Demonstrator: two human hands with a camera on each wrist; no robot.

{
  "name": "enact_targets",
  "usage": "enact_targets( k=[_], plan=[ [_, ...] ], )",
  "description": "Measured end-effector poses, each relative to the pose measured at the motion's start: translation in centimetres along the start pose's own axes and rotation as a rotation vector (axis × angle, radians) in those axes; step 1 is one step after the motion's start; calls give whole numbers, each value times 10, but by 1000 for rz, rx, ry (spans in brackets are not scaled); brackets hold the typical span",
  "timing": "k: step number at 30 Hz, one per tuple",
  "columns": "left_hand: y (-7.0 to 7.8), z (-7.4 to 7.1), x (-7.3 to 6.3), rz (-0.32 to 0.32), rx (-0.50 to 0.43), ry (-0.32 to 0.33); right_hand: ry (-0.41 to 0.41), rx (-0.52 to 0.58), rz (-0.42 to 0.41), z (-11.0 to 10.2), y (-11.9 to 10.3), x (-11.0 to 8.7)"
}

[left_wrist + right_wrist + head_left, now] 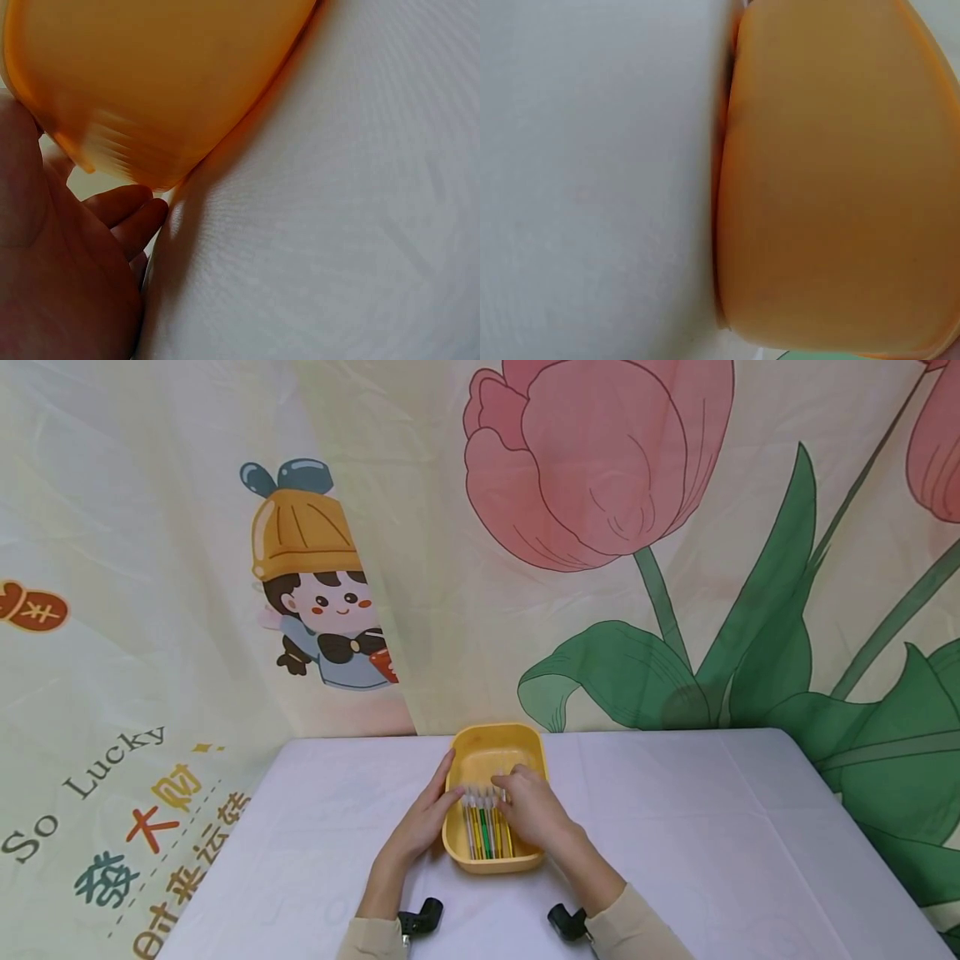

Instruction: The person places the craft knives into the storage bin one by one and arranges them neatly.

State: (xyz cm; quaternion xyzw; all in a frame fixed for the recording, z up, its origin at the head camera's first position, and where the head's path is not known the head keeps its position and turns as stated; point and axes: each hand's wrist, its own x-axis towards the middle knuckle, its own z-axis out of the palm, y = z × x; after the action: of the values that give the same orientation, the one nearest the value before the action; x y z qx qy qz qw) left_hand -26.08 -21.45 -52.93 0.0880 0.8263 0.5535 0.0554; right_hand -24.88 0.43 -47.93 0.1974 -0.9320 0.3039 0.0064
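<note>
A yellow plastic tray with rounded corners stands on the white-covered table. Slim pens, several in green, yellow and pale colours, lie side by side lengthwise in its near half. My left hand holds the tray's left wall, thumb over the rim and fingers along the outside. In the left wrist view, fingertips of that hand meet the tray's outer wall. Reaching over the right rim, my right hand has bent fingers at the pens' far ends; I cannot tell whether it pinches one.
White cloth covers the table on both sides of the tray. Behind it hangs a printed backdrop with a large tulip and a cartoon figure. Black wrist cameras sit at both cuffs. The tray's outer wall fills much of the right wrist view.
</note>
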Motion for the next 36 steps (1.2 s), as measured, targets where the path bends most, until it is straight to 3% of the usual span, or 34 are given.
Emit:
enact_targets(
  k=[36],
  plan=[
    [0, 1, -1, 13, 1, 12, -78, -59, -8, 3, -1, -1]
  ],
)
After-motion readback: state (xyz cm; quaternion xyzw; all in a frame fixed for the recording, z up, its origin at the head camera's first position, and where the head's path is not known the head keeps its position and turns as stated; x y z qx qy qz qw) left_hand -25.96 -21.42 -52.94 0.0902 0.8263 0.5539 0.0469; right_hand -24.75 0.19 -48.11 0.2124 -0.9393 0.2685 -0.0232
